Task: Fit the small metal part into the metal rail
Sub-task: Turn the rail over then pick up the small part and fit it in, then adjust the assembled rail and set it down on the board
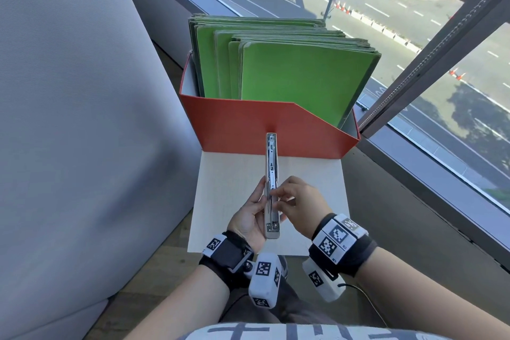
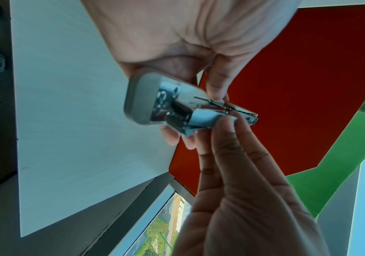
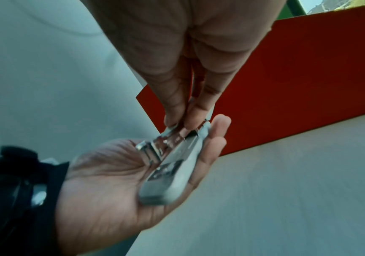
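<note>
A red box [image 1: 265, 130] stood at the far end of a pale bench [image 1: 309, 182], its front wall cut low and slanting down toward the right; inside it stood a thick row of green folders [image 1: 300, 77], upright and packed one behind another, rising well above the box's rim; a window [image 1: 414, 36] ran along the right side, with a road seen through it.

The metal rail [image 1: 271, 185] was held above the bench, in front of the box, lying lengthwise away from the person with its open channel facing up; its near end carried a rounded grey cap. The left hand [image 1: 249, 215] lay palm up beneath the rail's near part, thumb along the left wall and fingers curled up around the right side, so its grip was closed on the rail; the right wrist view showed the rail [image 3: 172, 166] resting across that palm [image 3: 102, 181].

The right hand [image 1: 296, 201] came in from the right, wrist raised and fingers pointing down and left into the channel; its fingertips [image 3: 177, 116] were pressed close together, a narrow pinching grip, at the rail's middle. The small metal part [image 2: 212, 119] sat at those fingertips on the rail's edge, touching it; whether it was seated in the channel could not be told, the left wrist view being blurred there.

Both wrists wore dark bands with white marker blocks [image 1: 338, 237].
</note>
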Demonstrator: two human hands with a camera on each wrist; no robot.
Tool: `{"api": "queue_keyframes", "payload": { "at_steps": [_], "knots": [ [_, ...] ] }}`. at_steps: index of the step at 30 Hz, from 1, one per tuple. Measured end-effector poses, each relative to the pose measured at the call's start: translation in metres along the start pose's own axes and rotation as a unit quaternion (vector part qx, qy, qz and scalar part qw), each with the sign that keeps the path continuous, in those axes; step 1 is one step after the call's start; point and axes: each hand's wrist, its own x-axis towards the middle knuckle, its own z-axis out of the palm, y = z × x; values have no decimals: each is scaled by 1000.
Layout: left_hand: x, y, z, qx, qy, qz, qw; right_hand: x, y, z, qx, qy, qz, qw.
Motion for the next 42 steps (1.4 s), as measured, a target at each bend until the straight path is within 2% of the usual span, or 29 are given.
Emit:
{"api": "queue_keyframes", "payload": {
  "at_steps": [12, 17, 18, 20, 25, 27, 29, 31, 34, 38, 42],
  "knots": [
    [-1, 0, -1, -1, -24, -4, 1000, -17, 11, 6, -33, 12, -83, 996],
    [-3, 0, -2, 22, -10, -9, 1000, -26, 14, 5, -119, -10, -151, 981],
    [-2, 0, -3, 26, -8, -10, 1000, -25, 13, 1, -118, -17, -149, 982],
    [-2, 0, -4, 35, -10, -11, 999, -16, 7, -13, -82, -26, -98, 991],
    [-6, -2, -2, 66, -11, -15, 998, 46, 3, -45, -48, 28, 43, 998],
    [-8, -6, -2, 73, -13, -17, 997, 70, 4, -51, -21, 6, 101, 995],
    [-8, -9, -4, 81, -15, -23, 996, 84, 1, -54, 64, -18, 135, 989],
    [-8, -11, -8, 85, -16, -29, 996, 90, -4, -55, 92, -25, 134, 986],
    [-7, -13, -14, 87, -15, -31, 996, 94, -10, -55, 33, -26, 105, 994],
    [-4, -13, -18, 80, -6, -30, 996, 95, -16, -56, 35, -15, 74, 997],
    [2, -10, -18, 65, 13, -26, 997, 85, -26, -58, 35, -5, 7, 999]
  ]
}}
